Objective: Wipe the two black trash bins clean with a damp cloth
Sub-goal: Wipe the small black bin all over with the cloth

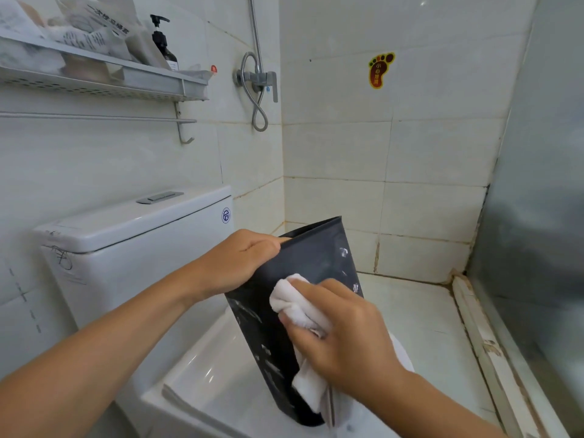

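Left hand (240, 263) pinches the bin (303, 267) rim; right hand (347, 330) fingers clamp the cloth (294, 300) against its wall. Bin looks light, stiff, probably slick.

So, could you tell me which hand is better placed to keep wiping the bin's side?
The right hand: it grips the white cloth, pressed against the black bin. The left hand grips the bin's rim, steadying it.
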Demonstrator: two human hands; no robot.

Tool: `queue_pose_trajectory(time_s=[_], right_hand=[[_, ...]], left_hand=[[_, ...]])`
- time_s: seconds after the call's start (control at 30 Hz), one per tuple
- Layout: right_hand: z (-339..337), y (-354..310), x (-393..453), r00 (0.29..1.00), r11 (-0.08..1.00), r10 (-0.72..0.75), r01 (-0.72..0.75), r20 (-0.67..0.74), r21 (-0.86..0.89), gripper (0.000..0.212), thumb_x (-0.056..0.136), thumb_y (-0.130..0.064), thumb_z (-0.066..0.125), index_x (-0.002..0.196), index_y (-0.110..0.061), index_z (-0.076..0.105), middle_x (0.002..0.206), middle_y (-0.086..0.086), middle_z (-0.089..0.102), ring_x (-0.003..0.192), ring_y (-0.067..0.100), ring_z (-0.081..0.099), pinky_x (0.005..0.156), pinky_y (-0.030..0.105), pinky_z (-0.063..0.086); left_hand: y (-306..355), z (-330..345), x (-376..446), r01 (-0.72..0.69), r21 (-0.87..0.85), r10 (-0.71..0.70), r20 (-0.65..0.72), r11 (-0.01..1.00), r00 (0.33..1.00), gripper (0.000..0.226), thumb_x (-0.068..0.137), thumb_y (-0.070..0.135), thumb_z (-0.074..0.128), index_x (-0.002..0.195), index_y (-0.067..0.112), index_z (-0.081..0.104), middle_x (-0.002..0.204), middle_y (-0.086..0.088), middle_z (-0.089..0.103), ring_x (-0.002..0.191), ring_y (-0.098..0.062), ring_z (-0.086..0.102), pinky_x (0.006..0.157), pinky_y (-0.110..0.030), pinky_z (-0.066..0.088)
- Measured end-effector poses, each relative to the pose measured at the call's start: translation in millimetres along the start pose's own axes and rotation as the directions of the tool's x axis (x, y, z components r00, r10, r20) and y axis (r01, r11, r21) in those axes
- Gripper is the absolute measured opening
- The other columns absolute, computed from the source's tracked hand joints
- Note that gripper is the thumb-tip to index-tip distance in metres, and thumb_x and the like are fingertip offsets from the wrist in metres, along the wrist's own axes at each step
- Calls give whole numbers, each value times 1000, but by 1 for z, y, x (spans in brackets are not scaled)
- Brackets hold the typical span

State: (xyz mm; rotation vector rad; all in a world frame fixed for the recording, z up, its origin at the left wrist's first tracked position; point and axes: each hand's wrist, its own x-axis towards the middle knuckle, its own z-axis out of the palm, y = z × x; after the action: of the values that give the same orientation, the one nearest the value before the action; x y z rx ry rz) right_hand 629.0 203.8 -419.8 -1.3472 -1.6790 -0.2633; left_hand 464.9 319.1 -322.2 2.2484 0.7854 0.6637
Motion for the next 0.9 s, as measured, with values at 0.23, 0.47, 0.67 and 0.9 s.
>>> queue_pose_trajectory(time_s=[0.23, 0.47, 0.67, 0.9], right_hand=[[-18, 47, 25, 940, 944, 319, -327, -125, -50, 24, 96, -58, 60, 113, -42, 67, 87, -13, 65, 77, 8, 62, 69, 39, 55], [-17, 36, 4, 981, 971, 185, -191, -59, -141, 28, 91, -58, 56, 111, -41, 65, 79, -14, 53, 66, 11, 54, 54, 25, 45], [2, 21, -11, 999, 978, 32, -32, -1, -207, 40, 87, -50, 61, 124, -36, 65, 80, -13, 51, 65, 10, 49, 49, 21, 41], [3, 25, -13, 995, 968, -101, 98, 1, -233, 43, 86, -52, 65, 126, -36, 64, 85, -13, 56, 71, 11, 54, 50, 22, 45]], left_hand=[[-3, 1, 5, 50, 19, -50, 10, 999, 999, 51, 108, 14, 43, 59, 21, 34, 65, 7, 36, 64, -9, 37, 74, -27, 37], [34, -9, 17, 84, 193, -112, 142, 978, 984, 33, 95, 24, 45, 86, -4, 59, 84, -10, 57, 79, -12, 50, 73, -27, 40], [30, 17, 39, 222, 519, -160, -163, 825, 974, 53, 111, 50, 24, 78, 16, 49, 84, 1, 59, 88, -25, 57, 80, -38, 44], [9, 12, 39, 85, 463, -25, -134, 882, 991, 39, 109, 34, 38, 75, 18, 47, 67, 5, 50, 64, -15, 42, 61, -34, 33]])
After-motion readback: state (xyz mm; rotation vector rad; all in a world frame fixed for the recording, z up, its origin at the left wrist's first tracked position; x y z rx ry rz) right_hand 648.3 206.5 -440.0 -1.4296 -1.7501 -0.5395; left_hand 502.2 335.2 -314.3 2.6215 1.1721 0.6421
